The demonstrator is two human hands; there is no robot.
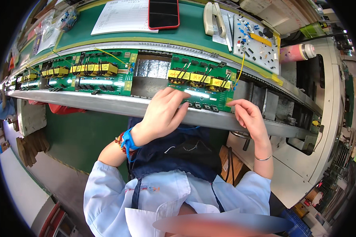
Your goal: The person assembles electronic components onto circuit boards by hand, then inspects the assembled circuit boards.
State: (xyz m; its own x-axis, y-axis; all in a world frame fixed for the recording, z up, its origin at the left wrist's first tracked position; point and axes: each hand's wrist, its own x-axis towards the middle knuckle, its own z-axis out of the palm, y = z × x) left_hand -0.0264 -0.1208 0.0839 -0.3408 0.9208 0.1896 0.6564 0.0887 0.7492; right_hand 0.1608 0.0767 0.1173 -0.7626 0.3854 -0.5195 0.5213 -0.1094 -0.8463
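A green circuit board (201,96) lies in the metal conveyor rail in front of me. It carries yellow-wrapped transformers (195,78), a row of black components along its near edge, and a yellow wire at the right. My left hand (162,114) lies over its near left corner, fingers bent and thumb close to the index finger. Whatever may be between those fingertips is hidden. At the near right corner, my right hand (250,117) touches the board with an outstretched index finger; its thumb is apart and the other fingers are loosely bent.
More populated circuit boards (103,83) line the rail (83,99) to the left. Behind it are paper sheets (120,17), a red-edged phone (163,14), a beige handset-like object (214,19) and a white tray (241,45) of loose components. A pink bottle (296,52) lies right of the tray, near a machine.
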